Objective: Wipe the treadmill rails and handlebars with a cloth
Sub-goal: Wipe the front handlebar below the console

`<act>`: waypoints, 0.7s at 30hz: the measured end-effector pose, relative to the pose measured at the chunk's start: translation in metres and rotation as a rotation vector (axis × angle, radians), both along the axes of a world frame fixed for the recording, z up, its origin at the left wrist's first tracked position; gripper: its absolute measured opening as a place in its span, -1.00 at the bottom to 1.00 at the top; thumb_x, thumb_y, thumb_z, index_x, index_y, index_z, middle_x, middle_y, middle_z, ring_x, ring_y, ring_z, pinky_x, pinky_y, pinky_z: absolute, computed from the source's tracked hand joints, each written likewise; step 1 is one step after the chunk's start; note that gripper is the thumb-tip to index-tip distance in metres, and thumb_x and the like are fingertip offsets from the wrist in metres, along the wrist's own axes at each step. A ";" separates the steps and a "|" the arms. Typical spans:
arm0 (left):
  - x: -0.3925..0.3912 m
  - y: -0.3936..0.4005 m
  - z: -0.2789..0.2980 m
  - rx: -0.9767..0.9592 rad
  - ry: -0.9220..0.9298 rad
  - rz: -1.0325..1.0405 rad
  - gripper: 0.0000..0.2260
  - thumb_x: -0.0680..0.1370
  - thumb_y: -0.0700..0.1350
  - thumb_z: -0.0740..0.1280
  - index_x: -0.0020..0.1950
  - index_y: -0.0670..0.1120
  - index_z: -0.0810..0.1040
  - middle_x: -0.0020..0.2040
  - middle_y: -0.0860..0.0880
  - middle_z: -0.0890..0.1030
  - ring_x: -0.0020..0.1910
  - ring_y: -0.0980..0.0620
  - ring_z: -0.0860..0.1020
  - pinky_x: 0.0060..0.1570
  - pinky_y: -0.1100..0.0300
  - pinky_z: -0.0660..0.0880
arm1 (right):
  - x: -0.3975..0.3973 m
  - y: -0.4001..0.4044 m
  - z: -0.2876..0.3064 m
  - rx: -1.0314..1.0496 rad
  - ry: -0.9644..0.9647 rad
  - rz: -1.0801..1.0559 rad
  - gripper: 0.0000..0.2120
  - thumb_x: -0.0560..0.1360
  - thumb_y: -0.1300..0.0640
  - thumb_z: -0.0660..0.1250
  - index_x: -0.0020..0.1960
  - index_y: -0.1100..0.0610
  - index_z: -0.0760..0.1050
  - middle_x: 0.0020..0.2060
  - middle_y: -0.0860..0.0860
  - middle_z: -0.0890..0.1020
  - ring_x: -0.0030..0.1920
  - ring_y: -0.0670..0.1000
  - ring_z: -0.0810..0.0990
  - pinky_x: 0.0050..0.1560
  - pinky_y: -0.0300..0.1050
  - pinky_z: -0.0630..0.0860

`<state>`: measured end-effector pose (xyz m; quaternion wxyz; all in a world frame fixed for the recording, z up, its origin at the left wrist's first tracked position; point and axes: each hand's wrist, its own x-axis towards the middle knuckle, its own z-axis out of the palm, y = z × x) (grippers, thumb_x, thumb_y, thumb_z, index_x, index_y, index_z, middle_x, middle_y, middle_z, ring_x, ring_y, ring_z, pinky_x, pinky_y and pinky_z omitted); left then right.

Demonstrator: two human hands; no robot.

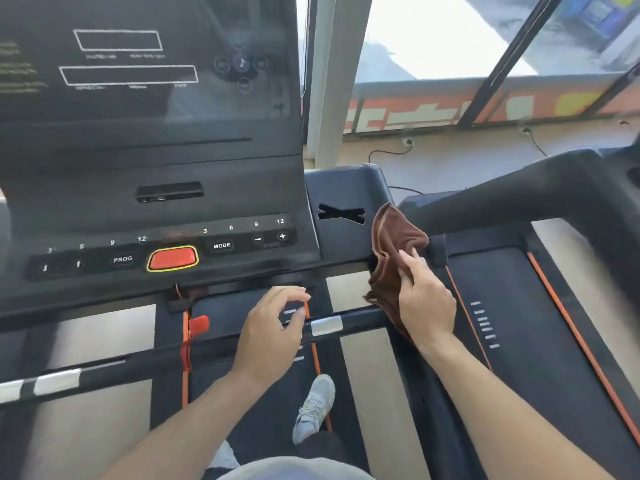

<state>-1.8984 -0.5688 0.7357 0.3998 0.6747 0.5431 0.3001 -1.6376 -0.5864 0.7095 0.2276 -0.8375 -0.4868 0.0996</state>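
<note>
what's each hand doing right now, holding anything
Left hand: open, fingers loosely curled above the handlebar, holding nothing.
Right hand: grips the brown cloth at the handlebar's right end.

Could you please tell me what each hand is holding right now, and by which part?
The right hand grips the brown cloth near its lower middle. The left hand holds nothing, fingers loosely curled above the handlebar.

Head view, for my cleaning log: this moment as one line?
right hand grips brown cloth at handlebar end | left hand hovers over handlebar, fingers curled, empty
</note>
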 end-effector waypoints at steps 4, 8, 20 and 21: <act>-0.041 -0.020 -0.002 -0.132 -0.082 -0.001 -0.79 0.57 -0.25 0.39 0.05 0.08 0.64 0.00 0.22 0.67 0.04 0.25 0.61 0.02 0.42 0.51 | -0.038 -0.034 0.006 0.128 -0.044 -0.016 -0.74 0.66 0.14 0.32 0.30 -0.06 0.63 0.10 -0.05 0.74 0.07 0.14 0.71 0.13 0.09 0.63; -0.081 -0.037 -0.004 -0.404 -0.173 -0.070 -0.90 0.60 -0.05 0.39 0.07 0.14 0.61 0.01 0.21 0.69 0.05 0.21 0.63 0.13 0.17 0.58 | -0.102 -0.070 0.028 0.290 0.238 0.045 -0.74 0.66 0.21 0.32 0.27 -0.03 0.63 0.11 -0.25 0.70 0.16 -0.15 0.67 0.24 0.04 0.62; -0.210 -0.075 0.024 -0.877 -0.860 0.269 -0.57 0.45 -0.10 0.49 0.32 -0.10 0.59 0.15 -0.18 0.70 0.18 -0.17 0.66 0.34 -0.09 0.46 | -0.306 -0.111 0.078 0.083 0.714 0.502 -0.72 0.53 0.05 0.52 0.14 -0.29 0.64 0.14 -0.28 0.66 0.19 -0.14 0.64 0.14 -0.29 0.56; -0.223 -0.076 0.021 -0.860 -0.839 0.325 -0.60 0.46 -0.13 0.49 0.30 -0.10 0.60 0.14 -0.18 0.71 0.17 -0.18 0.66 0.36 -0.11 0.45 | -0.309 -0.105 0.071 0.093 0.679 0.422 -0.69 0.51 0.05 0.55 0.15 -0.29 0.62 0.08 -0.26 0.66 0.13 -0.12 0.65 0.07 -0.30 0.57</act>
